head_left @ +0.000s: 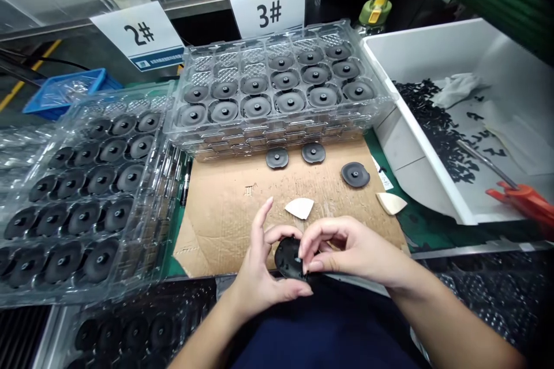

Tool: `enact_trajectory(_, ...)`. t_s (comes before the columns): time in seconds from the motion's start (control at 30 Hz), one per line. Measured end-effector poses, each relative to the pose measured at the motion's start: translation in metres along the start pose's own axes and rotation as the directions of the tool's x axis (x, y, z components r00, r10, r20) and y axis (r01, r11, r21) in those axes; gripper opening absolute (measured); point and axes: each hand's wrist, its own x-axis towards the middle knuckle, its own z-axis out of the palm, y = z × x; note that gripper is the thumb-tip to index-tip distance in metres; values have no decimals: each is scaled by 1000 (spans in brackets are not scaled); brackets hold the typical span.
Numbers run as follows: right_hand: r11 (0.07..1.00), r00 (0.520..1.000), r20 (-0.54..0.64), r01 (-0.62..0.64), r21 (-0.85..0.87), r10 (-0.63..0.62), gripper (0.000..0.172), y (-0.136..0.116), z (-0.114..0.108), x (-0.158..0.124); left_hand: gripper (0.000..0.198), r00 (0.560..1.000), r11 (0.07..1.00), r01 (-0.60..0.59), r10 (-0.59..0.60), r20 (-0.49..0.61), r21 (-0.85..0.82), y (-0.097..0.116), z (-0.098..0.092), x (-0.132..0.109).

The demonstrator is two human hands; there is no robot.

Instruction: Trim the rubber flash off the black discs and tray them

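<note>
My left hand (259, 268) grips a round black disc (289, 258) at the near edge of a cardboard sheet (229, 207), thumb below and index finger raised. My right hand (346, 248) pinches at the disc's centre with bent fingers; what sits between its fingertips is too small to make out. Three loose black discs (277, 157) (313, 152) (355, 174) lie farther back on the cardboard. Two pale wedge-shaped pieces (300, 207) (392, 202) rest near my hands.
A stack of clear trays (277, 118) holding several black discs stands behind the cardboard, another tray (86, 184) at the left. A white bin (415, 144) at the right holds small black parts, a cloth and red-handled pliers (526, 199). Signs read 2# and 3#.
</note>
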Motion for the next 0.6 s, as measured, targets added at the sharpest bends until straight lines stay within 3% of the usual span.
enact_trajectory(0.13,993,999,34,7,118,-11,7,1,3,0,112,999,998,29,-29,17,-49,2,0,-3)
enact_trajectory(0.47,997,977,-209,-36,67,49,13,18,3,-8,112,995,991,-95,97,-14,96,1,-1,6)
enact_trajectory(0.53,1000,960,-279,-17,2,17,16,23,-4,-7,100,1000,994,-30,28,14,106,0,-4,10)
enact_trajectory(0.6,986,907,-418,-18,-165,-53,19,34,-17,-7,66,985,987,153,-156,73,52,-4,-6,12)
